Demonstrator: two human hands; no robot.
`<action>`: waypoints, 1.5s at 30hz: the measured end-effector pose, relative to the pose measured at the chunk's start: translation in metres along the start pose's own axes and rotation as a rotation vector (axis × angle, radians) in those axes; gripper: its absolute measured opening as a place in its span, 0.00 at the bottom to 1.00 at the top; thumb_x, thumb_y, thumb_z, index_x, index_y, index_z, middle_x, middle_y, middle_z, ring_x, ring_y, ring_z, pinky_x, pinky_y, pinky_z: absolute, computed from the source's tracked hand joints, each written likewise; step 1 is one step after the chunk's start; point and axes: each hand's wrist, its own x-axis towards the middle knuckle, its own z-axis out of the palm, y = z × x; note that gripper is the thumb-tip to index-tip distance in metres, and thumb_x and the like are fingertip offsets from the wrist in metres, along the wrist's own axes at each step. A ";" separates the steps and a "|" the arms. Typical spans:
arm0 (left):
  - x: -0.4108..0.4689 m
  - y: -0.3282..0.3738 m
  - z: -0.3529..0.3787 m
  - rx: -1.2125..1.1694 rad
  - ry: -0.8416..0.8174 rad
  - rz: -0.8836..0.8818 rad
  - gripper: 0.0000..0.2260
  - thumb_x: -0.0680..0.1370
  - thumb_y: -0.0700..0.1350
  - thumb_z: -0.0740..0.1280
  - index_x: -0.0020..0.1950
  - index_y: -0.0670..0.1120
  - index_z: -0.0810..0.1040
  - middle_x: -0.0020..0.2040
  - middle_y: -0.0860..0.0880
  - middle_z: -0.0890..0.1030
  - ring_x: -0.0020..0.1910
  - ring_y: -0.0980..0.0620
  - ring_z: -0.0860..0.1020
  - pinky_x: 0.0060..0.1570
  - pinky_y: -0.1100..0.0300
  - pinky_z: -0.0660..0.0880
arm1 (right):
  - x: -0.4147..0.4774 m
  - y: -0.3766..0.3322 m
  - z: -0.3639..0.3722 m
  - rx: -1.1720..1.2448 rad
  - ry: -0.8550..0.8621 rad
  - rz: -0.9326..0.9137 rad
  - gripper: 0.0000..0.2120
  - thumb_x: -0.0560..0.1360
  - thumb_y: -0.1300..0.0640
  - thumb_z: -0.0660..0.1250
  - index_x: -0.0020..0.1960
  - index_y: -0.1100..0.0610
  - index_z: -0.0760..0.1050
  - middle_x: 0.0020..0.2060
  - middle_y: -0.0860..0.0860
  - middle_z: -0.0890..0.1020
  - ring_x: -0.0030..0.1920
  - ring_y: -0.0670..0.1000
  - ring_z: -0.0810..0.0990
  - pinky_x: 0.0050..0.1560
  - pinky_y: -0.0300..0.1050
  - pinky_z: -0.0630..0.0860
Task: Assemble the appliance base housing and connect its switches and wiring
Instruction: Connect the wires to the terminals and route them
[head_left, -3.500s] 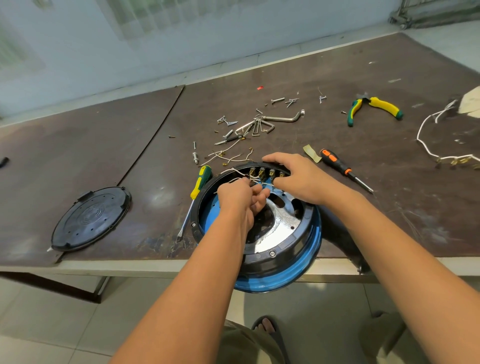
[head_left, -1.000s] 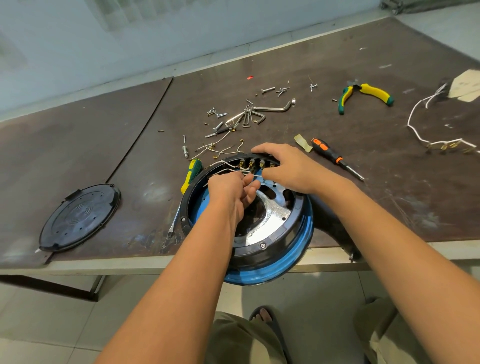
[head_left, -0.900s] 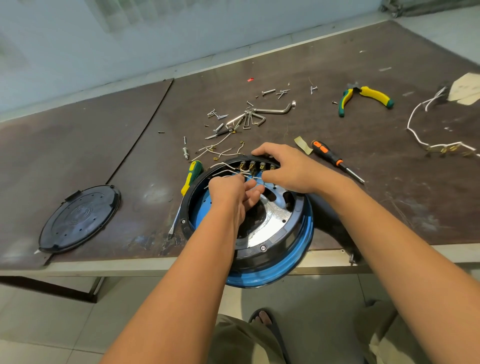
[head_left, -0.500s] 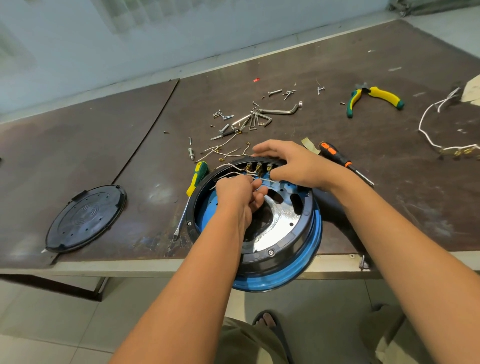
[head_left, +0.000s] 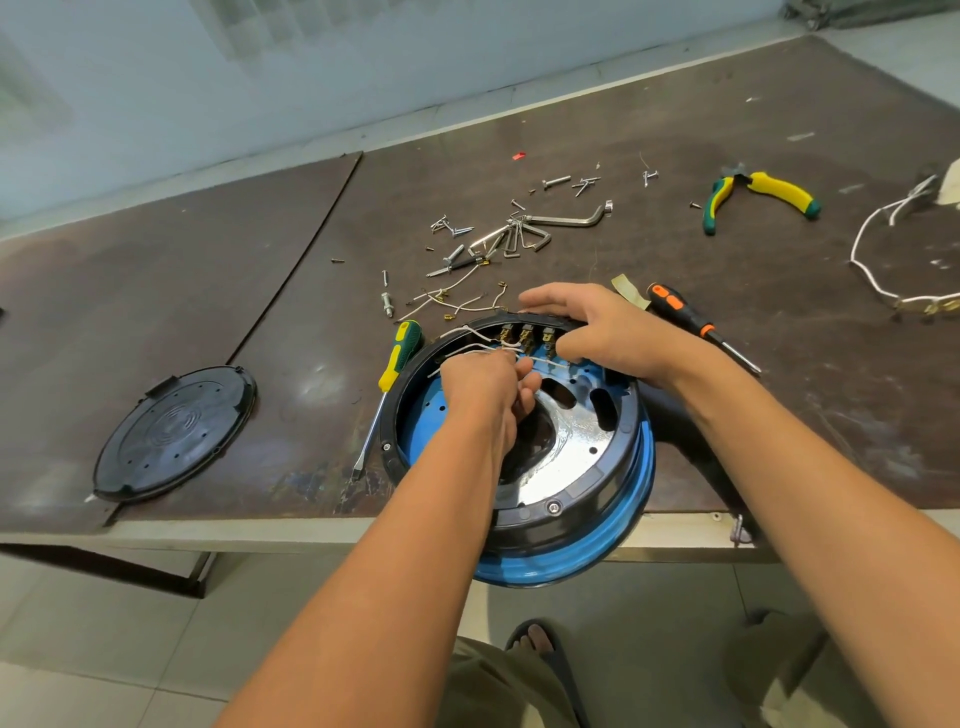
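The round appliance base housing (head_left: 587, 488), black rim over a blue shell with a shiny metal plate inside, sits at the table's front edge and overhangs it. A row of brass switch terminals (head_left: 525, 332) lines its far inner wall. My left hand (head_left: 485, 384) is inside the housing, its fingers pinching thin white wires (head_left: 467, 340) that run to the terminals. My right hand (head_left: 597, 327) grips the far rim of the housing, thumb inside near the terminals.
A green-yellow screwdriver (head_left: 392, 364) lies against the housing's left side, an orange-black screwdriver (head_left: 691, 322) to the right. Loose screws and hex keys (head_left: 514, 234) lie behind. Pliers (head_left: 753, 195), a white wire loop (head_left: 883, 260) and a black round cover (head_left: 174, 431) lie further off.
Both hands stay on the housing. The left fingers have shifted slightly on the wires; the view has wobbled a little.
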 end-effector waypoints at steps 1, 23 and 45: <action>0.001 0.000 0.000 -0.002 -0.002 0.004 0.10 0.83 0.39 0.59 0.60 0.39 0.78 0.33 0.49 0.77 0.18 0.59 0.71 0.19 0.69 0.68 | 0.000 0.000 0.000 0.008 0.003 0.001 0.33 0.73 0.72 0.61 0.76 0.54 0.66 0.73 0.51 0.72 0.44 0.29 0.77 0.39 0.26 0.73; -0.008 0.001 -0.004 -0.014 -0.013 0.027 0.06 0.79 0.36 0.63 0.53 0.37 0.78 0.24 0.48 0.80 0.20 0.56 0.77 0.20 0.67 0.72 | -0.004 -0.006 0.005 0.069 0.052 0.008 0.32 0.72 0.73 0.61 0.73 0.54 0.69 0.69 0.49 0.75 0.49 0.39 0.82 0.43 0.36 0.77; -0.006 0.001 -0.003 -0.058 0.030 0.015 0.08 0.81 0.35 0.60 0.51 0.37 0.79 0.28 0.47 0.78 0.19 0.57 0.73 0.20 0.67 0.69 | 0.000 0.003 0.003 0.035 0.034 -0.049 0.34 0.72 0.72 0.62 0.75 0.52 0.67 0.71 0.49 0.73 0.39 0.28 0.77 0.36 0.27 0.73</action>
